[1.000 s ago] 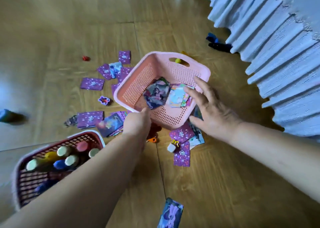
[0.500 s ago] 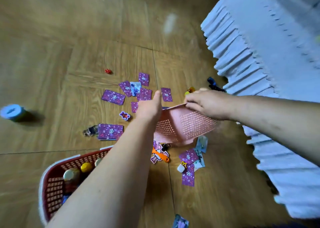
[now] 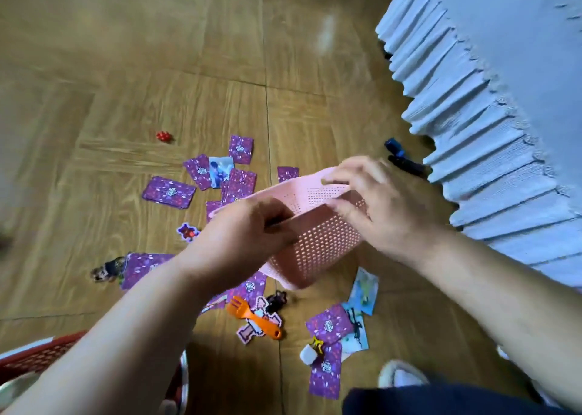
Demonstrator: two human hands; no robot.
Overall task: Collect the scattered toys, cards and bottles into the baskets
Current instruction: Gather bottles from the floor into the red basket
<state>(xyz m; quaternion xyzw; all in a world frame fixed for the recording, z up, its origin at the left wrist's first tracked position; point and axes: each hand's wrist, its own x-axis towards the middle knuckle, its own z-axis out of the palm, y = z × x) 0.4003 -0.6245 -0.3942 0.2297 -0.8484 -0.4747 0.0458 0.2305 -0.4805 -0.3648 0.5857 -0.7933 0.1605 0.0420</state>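
A pink perforated basket is lifted off the wooden floor, tilted with its underside toward me. My left hand grips its near-left rim. My right hand grips the far-right rim, fingers curled over the edge. Its inside is hidden. Purple cards lie scattered on the floor to the left and below, with picture cards, an orange toy fork, a small white toy and a tiny red toy. A red basket shows at the bottom left under my left arm.
A pale blue pleated bed skirt fills the right side. Dark blue and black toys lie at its foot. A small doll figure lies at the left. A white shoe is near the bottom edge.
The pink basket went from lying flat on the floor to being lifted and tilted in both hands. The view has swung so the red basket has slid almost out of sight.
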